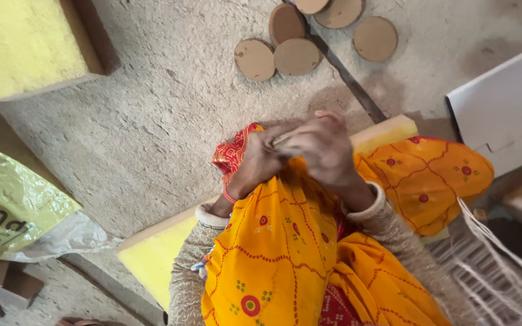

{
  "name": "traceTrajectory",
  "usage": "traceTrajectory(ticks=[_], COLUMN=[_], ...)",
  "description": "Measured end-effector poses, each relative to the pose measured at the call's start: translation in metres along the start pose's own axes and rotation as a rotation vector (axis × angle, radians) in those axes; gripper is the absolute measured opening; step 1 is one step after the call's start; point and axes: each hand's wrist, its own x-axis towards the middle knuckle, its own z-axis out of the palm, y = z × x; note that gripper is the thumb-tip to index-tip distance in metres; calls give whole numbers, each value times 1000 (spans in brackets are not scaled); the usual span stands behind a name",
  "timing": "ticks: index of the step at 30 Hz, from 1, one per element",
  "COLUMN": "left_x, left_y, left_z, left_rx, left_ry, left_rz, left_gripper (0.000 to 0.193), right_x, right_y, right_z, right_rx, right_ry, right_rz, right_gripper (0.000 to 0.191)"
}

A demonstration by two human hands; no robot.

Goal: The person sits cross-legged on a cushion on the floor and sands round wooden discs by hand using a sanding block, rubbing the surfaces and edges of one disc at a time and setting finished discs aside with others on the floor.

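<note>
orange cloth, red dotted motifs | brown discs | yellow foam slab

Left hand against right hand

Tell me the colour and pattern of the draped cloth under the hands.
Orange-yellow cloth with red dotted lines and small flower motifs; head view.

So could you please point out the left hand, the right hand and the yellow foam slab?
left hand (258,160): head view, its back.
right hand (324,148): head view, its back.
yellow foam slab (149,256): head view, top face.
</note>
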Motion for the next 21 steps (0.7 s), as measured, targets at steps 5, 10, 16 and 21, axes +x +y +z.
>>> traceTrajectory(ticks=[5, 10, 16, 21], left_x=[-6, -10, -1, -10], left_y=[6, 0, -2, 7], left_z=[-4, -3, 3, -6], left_rx=[-277, -571, -184, -597], left_ry=[95, 45, 40, 107], left_rz=[189, 151, 152, 134], left_gripper=[49, 43, 46, 41], right_x=[8, -5, 8, 18], right_y=[1, 0, -13, -9], right_z=[2, 8, -9, 11], right_rx=[236, 784, -220, 677], right_ry=[94, 244, 13, 211], right_rz=[69, 681, -209, 253], right_gripper=[15, 14, 15, 11])
